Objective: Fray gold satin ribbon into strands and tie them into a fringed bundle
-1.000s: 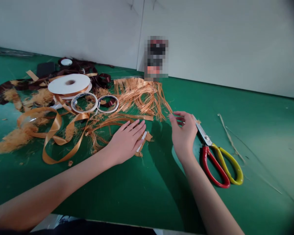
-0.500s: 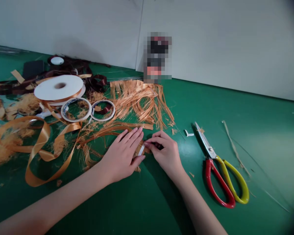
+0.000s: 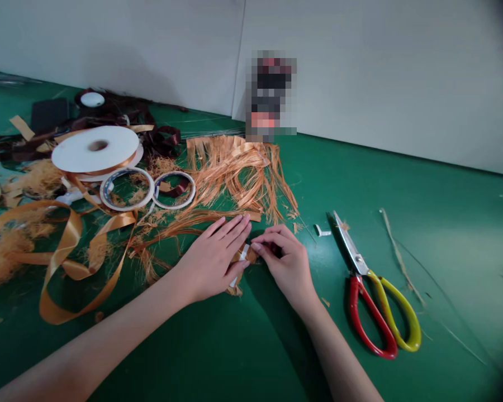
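Fringed strips (image 3: pixel 238 162) lie done toward the table's (image 3: pixel 402 190) far edge, while the tan ribbon piece (image 3: pixel 251 257), well short of that edge beneath the flat left hand (image 3: pixel 212 259), reads as unfinished, white strip (image 3: pixel 244 252) on it, right hand (image 3: pixel 288 265) pinching narrowly there, hold undeterminable.

Bare forearms (image 3: pixel 121 329), bare wrists (image 3: pixel 184 290), slender fingers (image 3: pixel 230 229)

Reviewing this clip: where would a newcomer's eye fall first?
Probably on the scissors, one handle red and one yellow, lying on the green table to the right of the right hand. Next, perhaps, the white spool among tangled ribbon at left, and the left hand, spread flat near the middle.
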### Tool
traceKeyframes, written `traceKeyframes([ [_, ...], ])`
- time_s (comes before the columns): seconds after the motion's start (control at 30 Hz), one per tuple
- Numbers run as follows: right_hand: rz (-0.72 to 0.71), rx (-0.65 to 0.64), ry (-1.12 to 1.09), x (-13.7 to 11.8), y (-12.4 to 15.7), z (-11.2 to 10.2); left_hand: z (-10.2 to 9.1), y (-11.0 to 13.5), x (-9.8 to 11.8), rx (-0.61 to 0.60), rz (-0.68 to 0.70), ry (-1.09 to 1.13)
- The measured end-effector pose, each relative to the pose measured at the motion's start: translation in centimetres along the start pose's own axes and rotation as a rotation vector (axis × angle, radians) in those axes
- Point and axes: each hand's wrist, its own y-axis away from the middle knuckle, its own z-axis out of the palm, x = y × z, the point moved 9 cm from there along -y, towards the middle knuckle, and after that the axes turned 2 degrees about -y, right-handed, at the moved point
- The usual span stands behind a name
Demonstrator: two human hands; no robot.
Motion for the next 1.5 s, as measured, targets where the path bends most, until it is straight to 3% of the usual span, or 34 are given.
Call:
traceKeyframes([
  [0.3, -0.334, -0.070, 0.290, -2.5, 1.0, 2.0, 0.2, 0.0, -0.1, 0.025, -0.003, 0.002],
  [0.7, -0.574, -0.214, 0.602, -3.7, 1.7, 3.7, 0.3, -0.3, 0.0, -0.023, -0.002, 0.005],
  [0.9, -0.515, -0.218, 0.544, -3.3, 1.2, 3.7, 0.2, -0.2, 0.0, -0.018, -0.008, 0.003],
  [1.1, -0.561, -0.257, 0.522, -3.8, 1.2, 3.9, 0.2, -0.2, 0.0, -0.031, -0.013, 0.006],
  [1.5, -0.576, -0.285, 0.636, -3.5, 0.9, 4.9, 0.3, -0.2, 0.0, -0.034, -0.025, 0.025],
])
